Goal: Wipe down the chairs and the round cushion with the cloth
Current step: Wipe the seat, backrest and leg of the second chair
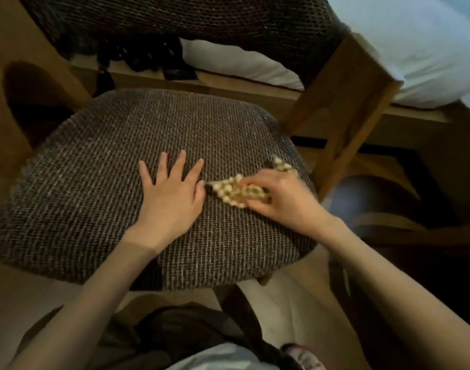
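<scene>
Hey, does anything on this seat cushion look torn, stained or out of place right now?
Nothing stands out. The woven cushion looks intact, with no visible stain or tear. The left hand rests flat on it, and the right hand holds the bunched patterned cloth against it. The view is dim.

White bedding (415,49) lies on a wooden frame (420,116) above pale floor (295,303).

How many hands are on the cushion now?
2. The left hand lies flat, fingers spread, on the middle of the woven cushion; the right hand grips the cloth against it near the right edge.
</scene>
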